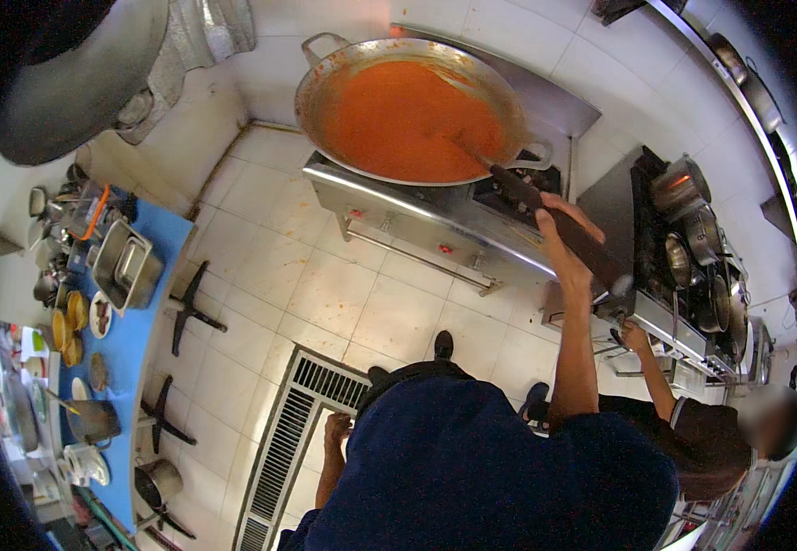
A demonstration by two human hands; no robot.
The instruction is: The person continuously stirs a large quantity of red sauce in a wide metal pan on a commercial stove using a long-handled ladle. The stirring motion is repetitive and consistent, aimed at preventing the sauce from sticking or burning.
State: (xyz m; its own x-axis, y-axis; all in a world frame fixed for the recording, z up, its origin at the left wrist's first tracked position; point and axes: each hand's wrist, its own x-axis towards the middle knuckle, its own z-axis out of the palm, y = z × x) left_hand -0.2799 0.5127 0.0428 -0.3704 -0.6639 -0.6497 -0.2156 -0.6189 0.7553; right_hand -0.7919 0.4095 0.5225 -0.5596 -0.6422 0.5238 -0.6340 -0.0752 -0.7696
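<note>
A large metal wok (307, 113) with loop handles sits on a steel gas range (398, 224) and holds thick orange-red sauce (398, 113). Around the dark shaft of a long stirring paddle (577, 241) my right hand (567, 237) is closed. The paddle slants over the wok's near right rim, its lower end sunk in the sauce and hidden there. Down beside my body, above the floor grate, hangs my left hand (337, 427). Its fingers are curled, with nothing visible in them.
Another person (701, 448) stands at my right, one hand (636, 337) at the front of a second stove (681, 324) with several pots. On the left, a blue-topped table (122, 386) bears steel pans (126, 265) and bowls. A drain grate (278, 441) runs along the tiled floor.
</note>
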